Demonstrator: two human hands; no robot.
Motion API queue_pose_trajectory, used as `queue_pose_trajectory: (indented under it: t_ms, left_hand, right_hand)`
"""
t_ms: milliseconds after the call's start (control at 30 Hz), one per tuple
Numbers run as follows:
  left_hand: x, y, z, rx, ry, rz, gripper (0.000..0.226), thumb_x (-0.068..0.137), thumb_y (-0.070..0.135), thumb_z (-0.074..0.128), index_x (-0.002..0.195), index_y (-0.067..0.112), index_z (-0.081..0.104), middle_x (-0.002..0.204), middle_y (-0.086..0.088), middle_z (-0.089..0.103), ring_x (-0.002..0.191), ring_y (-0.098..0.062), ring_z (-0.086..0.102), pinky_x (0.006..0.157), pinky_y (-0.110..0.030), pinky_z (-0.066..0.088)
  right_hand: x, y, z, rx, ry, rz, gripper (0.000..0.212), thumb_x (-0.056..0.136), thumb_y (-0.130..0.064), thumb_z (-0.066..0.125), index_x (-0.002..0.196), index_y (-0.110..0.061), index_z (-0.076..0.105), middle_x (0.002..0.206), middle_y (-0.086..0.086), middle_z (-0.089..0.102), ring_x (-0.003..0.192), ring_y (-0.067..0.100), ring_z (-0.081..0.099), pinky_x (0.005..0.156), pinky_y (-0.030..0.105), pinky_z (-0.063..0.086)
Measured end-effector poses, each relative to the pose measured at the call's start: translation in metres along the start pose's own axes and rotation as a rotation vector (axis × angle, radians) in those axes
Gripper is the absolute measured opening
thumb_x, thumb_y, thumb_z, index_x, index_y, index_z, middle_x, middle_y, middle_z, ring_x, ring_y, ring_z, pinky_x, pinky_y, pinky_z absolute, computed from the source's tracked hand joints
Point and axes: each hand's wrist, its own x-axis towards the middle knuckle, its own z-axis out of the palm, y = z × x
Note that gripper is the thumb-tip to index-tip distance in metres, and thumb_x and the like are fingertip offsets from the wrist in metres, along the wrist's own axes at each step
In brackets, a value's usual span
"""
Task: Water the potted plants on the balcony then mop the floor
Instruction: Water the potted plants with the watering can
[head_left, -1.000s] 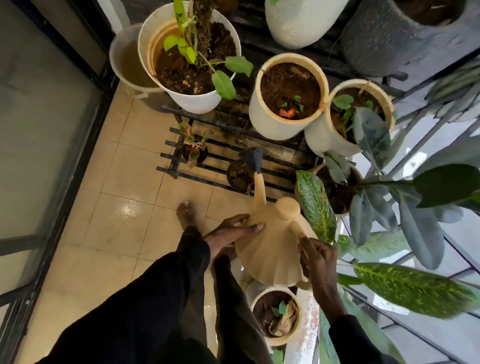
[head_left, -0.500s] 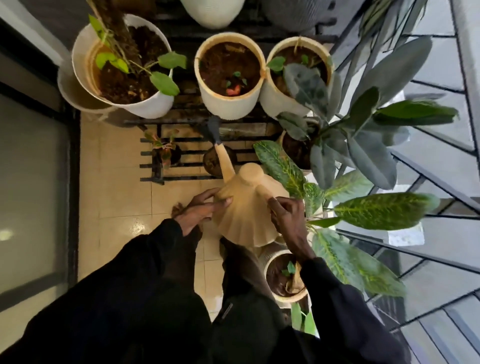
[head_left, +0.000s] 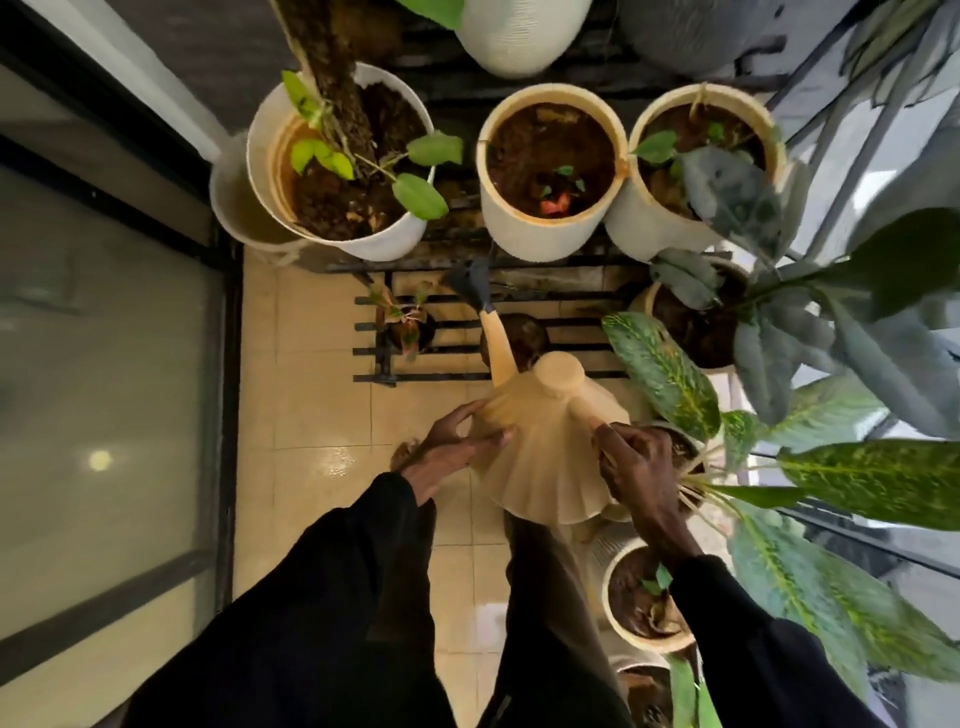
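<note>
Now the can (head_left: 545, 452) hangs between both hands over the tiled floor (head_left: 311, 415); the left hand (head_left: 452, 452) presses flat-fingered on its left flank; the right hand (head_left: 639, 467) curls round its handle (head_left: 587, 410); cream, ribbed, cone-shaped, seemingly plastic; its long spout (head_left: 498, 348), tipped by a dark rose (head_left: 470, 280), points away, slightly left, over a black slatted rack (head_left: 441, 376).

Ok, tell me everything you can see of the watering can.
The watering can is cream, plastic-looking, with a pleated flaring body, round cap and long spout ending in a dark rose. It is tipped forward in the air, spout over the black slatted rack. The right hand grips its handle; the left hand presses straight fingers to its side.
</note>
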Motion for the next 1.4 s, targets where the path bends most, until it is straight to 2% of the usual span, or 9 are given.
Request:
queue_pose_trajectory:
  t_ms: [133,267,367,533,633,733,967,1200,1400]
  left_hand:
    - [0.01,-0.011,-0.037,0.046,0.057,-0.063,0.117,0.046,0.08,0.085,0.148,0.048,0.04,0.154,0.005,0.045,0.142,-0.027,0.038,0.117,-0.057,0.034]
    - [0.023,-0.027,-0.068,0.068,0.084,-0.117,0.11,0.047,0.082,0.084,0.144,0.055,0.039,0.153,0.007,0.047,0.142,-0.028,0.039,0.117,-0.057,0.033]
    - [0.03,-0.038,-0.087,0.035,0.1,-0.137,0.11,0.044,0.083,0.084,0.142,0.056,0.041,0.151,0.009,0.05,0.138,-0.026,0.044,0.115,-0.053,0.039]
    - [0.043,-0.05,-0.11,-0.015,0.107,-0.14,0.107,0.047,0.084,0.082,0.141,0.056,0.042,0.15,0.011,0.05,0.134,-0.025,0.047,0.11,-0.052,0.044]
    - [0.04,-0.05,-0.122,-0.137,0.09,-0.125,0.096,0.07,0.058,0.086,0.151,0.04,0.039,0.152,0.006,0.047,0.138,-0.026,0.045,0.114,-0.053,0.041]
    - [0.047,-0.057,-0.131,-0.206,0.063,-0.125,0.09,0.078,0.048,0.084,0.154,0.031,0.039,0.155,0.003,0.045,0.141,-0.027,0.042,0.116,-0.053,0.039]
    - [0.052,-0.059,-0.151,-0.281,0.039,-0.108,0.085,0.082,0.048,0.08,0.154,0.027,0.039,0.152,0.002,0.049,0.138,-0.024,0.045,0.112,-0.047,0.043]
    - [0.047,-0.063,-0.159,-0.347,-0.016,-0.092,0.083,0.084,0.05,0.078,0.153,0.025,0.038,0.15,0.001,0.05,0.131,-0.02,0.047,0.111,-0.046,0.041]
    - [0.045,-0.062,-0.166,-0.347,-0.021,-0.072,0.083,0.084,0.053,0.077,0.152,0.024,0.041,0.149,0.001,0.05,0.136,-0.025,0.045,0.116,-0.051,0.039]
  right_hand:
    - [0.02,-0.021,0.038,-0.062,-0.06,-0.023,0.06,0.095,-0.04,0.066,0.065,0.012,0.058,0.049,-0.005,0.049,0.043,0.015,0.04,0.044,0.026,0.032]
    - [0.039,-0.043,0.08,-0.184,-0.117,0.05,0.047,0.105,-0.034,0.066,0.074,0.001,0.068,0.07,0.015,0.066,0.063,0.039,0.06,0.06,0.05,0.054]
    - [0.056,-0.059,0.114,-0.314,-0.138,0.089,0.038,0.104,-0.038,0.065,0.078,-0.011,0.07,0.068,0.004,0.063,0.062,0.022,0.06,0.06,0.036,0.055]
    - [0.082,-0.067,0.163,-0.463,-0.128,0.126,0.037,0.104,-0.047,0.063,0.094,-0.012,0.073,0.08,0.007,0.07,0.071,0.022,0.068,0.059,0.032,0.057]
    - [0.095,-0.07,0.184,-0.5,-0.134,0.16,0.041,0.103,-0.049,0.064,0.092,-0.01,0.075,0.075,0.007,0.067,0.063,0.021,0.062,0.053,0.031,0.05]
    - [0.1,-0.072,0.198,-0.498,-0.155,0.148,0.042,0.103,-0.047,0.065,0.094,-0.007,0.073,0.07,0.005,0.061,0.054,0.016,0.051,0.046,0.025,0.038]
    - [0.11,-0.089,0.227,-0.513,-0.176,0.119,0.041,0.105,-0.044,0.064,0.099,-0.004,0.071,0.067,0.005,0.057,0.049,0.013,0.047,0.042,0.023,0.035]
    - [0.112,-0.099,0.242,-0.568,-0.171,0.138,0.045,0.104,-0.039,0.067,0.092,0.004,0.073,0.06,0.002,0.053,0.037,0.005,0.04,0.037,0.019,0.032]
    - [0.113,-0.105,0.251,-0.604,-0.167,0.144,0.043,0.105,-0.038,0.065,0.096,0.003,0.074,0.064,0.004,0.055,0.047,0.012,0.043,0.042,0.021,0.033]
